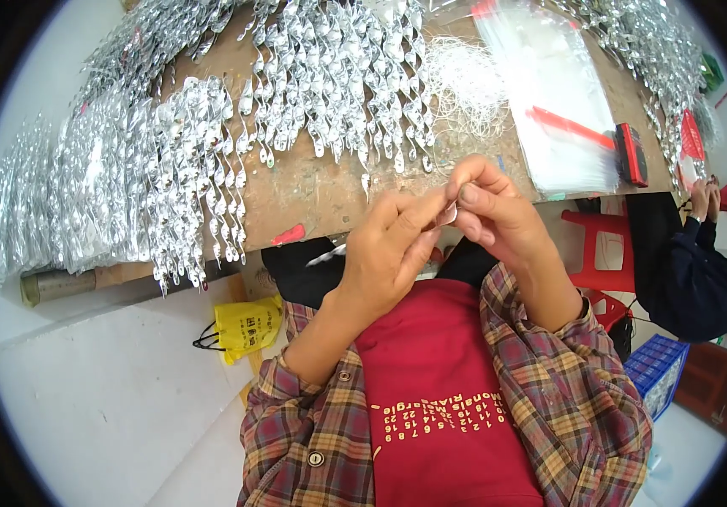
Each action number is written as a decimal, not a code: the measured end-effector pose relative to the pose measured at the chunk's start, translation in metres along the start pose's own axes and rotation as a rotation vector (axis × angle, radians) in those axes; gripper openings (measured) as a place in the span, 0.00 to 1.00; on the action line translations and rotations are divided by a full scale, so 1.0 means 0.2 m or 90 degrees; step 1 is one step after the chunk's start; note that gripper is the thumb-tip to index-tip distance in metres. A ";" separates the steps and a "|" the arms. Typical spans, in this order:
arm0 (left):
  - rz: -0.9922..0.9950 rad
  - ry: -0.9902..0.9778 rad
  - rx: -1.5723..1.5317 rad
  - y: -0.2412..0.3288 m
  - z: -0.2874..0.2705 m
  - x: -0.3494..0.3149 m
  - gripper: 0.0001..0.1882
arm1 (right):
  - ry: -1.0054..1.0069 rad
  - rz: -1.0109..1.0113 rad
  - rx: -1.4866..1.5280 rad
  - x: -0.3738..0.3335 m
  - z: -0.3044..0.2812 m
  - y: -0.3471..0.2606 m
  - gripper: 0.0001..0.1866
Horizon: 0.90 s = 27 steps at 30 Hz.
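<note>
Just over the near edge of the table, my two hands meet at the fingertips. My left hand [393, 245] is closed around a thin silver twisted strip [327, 255], whose tail shows below the hand, over my dark trousers. A small pale, shiny end [448, 215] pokes out between the hands. My right hand [505, 215] pinches thumb to fingertips right at that end; what lies inside the pinch is too small to make out. Beyond the hands, rows of silver spiral strips [321, 76] lie on the brown tabletop [313, 190].
Loose white strings [465, 84] lie in a heap behind my hands. To their right are clear plastic bags [549, 84] with red edges and a red-and-black box [631, 155]. A red stool [596, 249], a yellow bag [247, 329] and a blue crate [656, 372] stand below. Another person [693, 279] sits at right.
</note>
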<state>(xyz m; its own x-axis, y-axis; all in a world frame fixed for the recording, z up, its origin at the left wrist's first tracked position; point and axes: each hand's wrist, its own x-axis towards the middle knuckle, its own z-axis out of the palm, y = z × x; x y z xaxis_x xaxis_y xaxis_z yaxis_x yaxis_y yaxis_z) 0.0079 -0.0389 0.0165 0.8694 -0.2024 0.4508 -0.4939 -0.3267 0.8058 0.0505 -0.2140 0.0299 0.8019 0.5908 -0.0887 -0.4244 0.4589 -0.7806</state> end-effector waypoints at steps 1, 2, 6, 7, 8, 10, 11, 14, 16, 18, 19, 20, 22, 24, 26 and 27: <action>0.001 0.000 -0.001 0.00 -0.02 0.00 0.20 | 0.013 -0.005 -0.009 0.00 -0.02 -0.01 0.06; -0.009 -0.037 0.032 0.02 -0.03 -0.01 0.21 | 0.030 -0.011 -0.019 0.00 -0.05 -0.02 0.05; -0.095 -0.118 0.024 0.05 -0.12 -0.02 0.20 | 0.054 0.014 0.065 0.00 -0.13 -0.02 0.05; -0.102 -0.127 0.022 0.03 -0.14 -0.03 0.20 | 0.058 0.012 0.062 -0.01 -0.14 -0.01 0.05; -0.099 -0.128 0.020 0.03 -0.16 -0.05 0.20 | 0.063 0.015 0.085 -0.01 -0.16 0.00 0.05; -0.217 -0.151 -0.089 0.02 -0.20 -0.09 0.20 | 0.071 0.017 0.106 0.00 -0.17 0.00 0.05; -0.241 -0.166 -0.097 0.02 -0.22 -0.10 0.19 | 0.072 0.016 0.109 0.00 -0.18 0.01 0.05; -0.329 -0.184 -0.162 0.02 -0.26 -0.15 0.19 | 0.081 0.020 0.111 0.01 -0.18 0.03 0.05; -0.340 -0.196 -0.188 -0.01 -0.28 -0.18 0.19 | 0.087 0.030 0.111 0.01 -0.18 0.04 0.04; -0.351 -0.206 -0.214 -0.03 -0.28 -0.21 0.19 | 0.124 0.049 0.071 0.01 -0.16 0.04 0.04; -0.358 -0.217 -0.239 -0.04 -0.27 -0.22 0.19 | 0.123 0.051 0.070 0.02 -0.16 0.04 0.04; -0.365 -0.228 -0.263 -0.04 -0.27 -0.23 0.19 | 0.113 0.056 0.075 0.02 -0.16 0.05 0.04; -0.379 -0.251 -0.273 -0.05 -0.27 -0.23 0.19 | 0.102 0.062 0.079 0.02 -0.15 0.06 0.04; -0.390 -0.274 -0.282 -0.06 -0.27 -0.24 0.19 | 0.107 0.064 0.070 0.02 -0.15 0.06 0.04; -0.434 -0.271 -0.320 -0.08 -0.28 -0.26 0.18 | 0.098 0.070 0.073 0.03 -0.14 0.07 0.04; -0.436 -0.269 -0.320 -0.09 -0.28 -0.27 0.18 | 0.089 0.076 0.076 0.03 -0.13 0.07 0.04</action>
<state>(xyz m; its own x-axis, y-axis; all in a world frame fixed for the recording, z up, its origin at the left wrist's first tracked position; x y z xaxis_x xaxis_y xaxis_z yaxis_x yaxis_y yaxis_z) -0.0298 0.0292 -0.0019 0.8411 -0.4641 -0.2779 0.2710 -0.0831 0.9590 0.0602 -0.2224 0.0023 0.7901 0.5518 -0.2672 -0.5598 0.4718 -0.6812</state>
